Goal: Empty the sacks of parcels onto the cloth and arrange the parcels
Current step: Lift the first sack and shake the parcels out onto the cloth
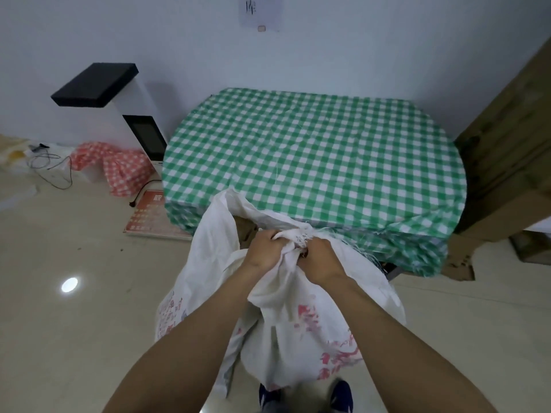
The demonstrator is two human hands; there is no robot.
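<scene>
I grip the woven sack's (298, 323) bunched mouth with left hand (262, 248) and right hand (320, 257); green checked cloth (313, 156) bare, emptying not begun.

Bare green-checked cloth (313, 156); cardboard boxes (507, 150) crowding its right.

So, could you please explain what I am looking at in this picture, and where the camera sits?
There is no machine here. A person works with bare hands, and the single camera is worn on their head, looking forward and down. The left hand and the right hand both grip the bunched top of a white woven sack with red print. Beyond it lies the green checked cloth, spread flat. No parcels show on it yet. A red checked cloth lies crumpled on the floor at the left.
</scene>
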